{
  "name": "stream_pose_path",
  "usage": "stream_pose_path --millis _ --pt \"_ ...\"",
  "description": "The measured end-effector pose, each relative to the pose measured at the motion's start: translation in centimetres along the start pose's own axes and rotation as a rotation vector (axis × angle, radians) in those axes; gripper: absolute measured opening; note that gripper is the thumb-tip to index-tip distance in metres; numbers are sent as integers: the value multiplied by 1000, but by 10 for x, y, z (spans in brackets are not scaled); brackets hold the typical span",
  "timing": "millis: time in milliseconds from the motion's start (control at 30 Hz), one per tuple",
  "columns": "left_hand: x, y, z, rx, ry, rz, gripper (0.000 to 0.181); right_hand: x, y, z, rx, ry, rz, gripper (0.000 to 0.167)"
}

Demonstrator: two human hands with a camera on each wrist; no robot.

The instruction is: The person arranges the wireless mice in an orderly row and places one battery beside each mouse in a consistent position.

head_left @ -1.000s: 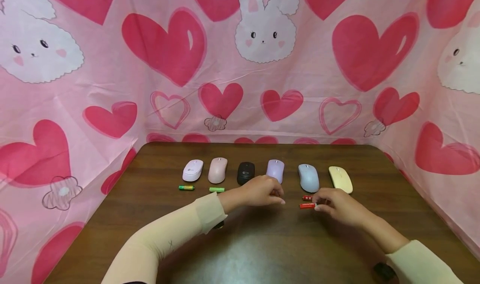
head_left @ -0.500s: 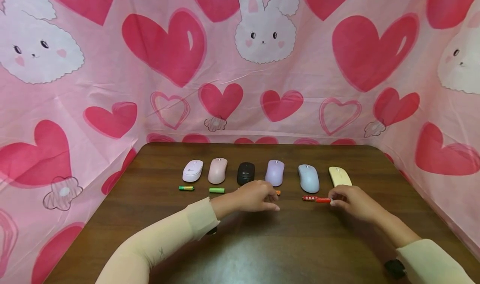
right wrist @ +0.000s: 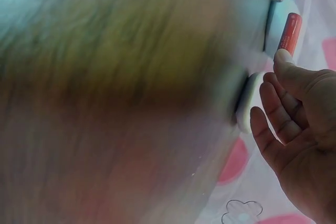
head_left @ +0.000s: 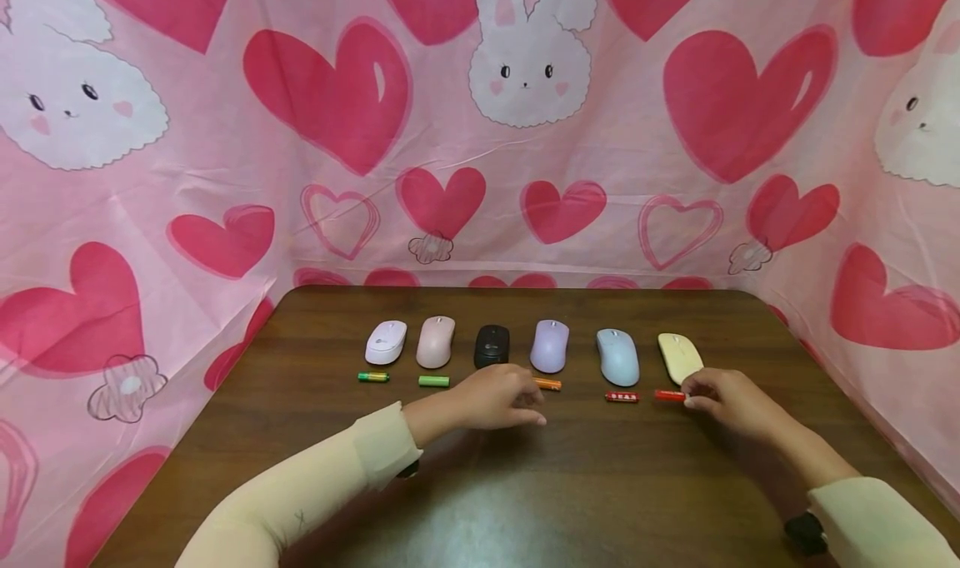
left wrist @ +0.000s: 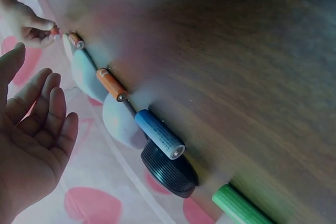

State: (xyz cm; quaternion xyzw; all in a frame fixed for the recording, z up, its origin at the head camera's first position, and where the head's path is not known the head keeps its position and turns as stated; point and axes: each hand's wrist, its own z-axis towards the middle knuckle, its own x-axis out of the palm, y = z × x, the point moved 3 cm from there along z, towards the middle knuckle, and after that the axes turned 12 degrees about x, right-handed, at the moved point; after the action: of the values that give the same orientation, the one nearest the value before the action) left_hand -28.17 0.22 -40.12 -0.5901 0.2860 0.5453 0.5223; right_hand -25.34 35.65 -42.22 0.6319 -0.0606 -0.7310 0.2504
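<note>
My right hand [head_left: 731,401] pinches one end of a red battery [right wrist: 290,32] between thumb and fingers, in front of the yellow mouse [head_left: 678,356]. Another red battery [head_left: 622,397] lies below the light blue mouse [head_left: 618,358]. With fingers loosely bent and nothing held, my left hand [head_left: 491,397] hovers in front of the black mouse [head_left: 492,346]. Just past its fingers an orange battery [head_left: 547,384] lies below the purple mouse [head_left: 550,346]. The left wrist view shows a blue battery [left wrist: 160,134] near the black mouse; the hand hides it in the head view.
Farther left are a white mouse [head_left: 386,341] and a pink mouse [head_left: 435,341]. Below them lie a green-and-gold battery [head_left: 373,377] and a light green battery [head_left: 433,381]. All rest on a brown wooden table [head_left: 570,493], with a pink heart-patterned cloth [head_left: 465,143] hanging around it.
My right hand has carried the red battery rightward, from beside the other red battery to below the yellow mouse. My left hand has drawn back leftward, uncovering the orange battery.
</note>
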Motion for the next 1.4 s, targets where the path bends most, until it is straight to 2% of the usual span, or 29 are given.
stream_pose_path --millis 233,567,933,1400 --pt "-1 2 -9 -9 -13 -5 33 1 -10 0 40 36 -31 17" --pt "-3 1 -18 -12 -37 -4 33 2 -20 -3 57 66 -58 17" --pt "-7 7 -32 -31 -63 -25 33 -2 -28 -7 66 52 -74 18" --pt "-10 12 -46 -38 -89 -16 31 -4 -33 -5 95 95 -88 16"
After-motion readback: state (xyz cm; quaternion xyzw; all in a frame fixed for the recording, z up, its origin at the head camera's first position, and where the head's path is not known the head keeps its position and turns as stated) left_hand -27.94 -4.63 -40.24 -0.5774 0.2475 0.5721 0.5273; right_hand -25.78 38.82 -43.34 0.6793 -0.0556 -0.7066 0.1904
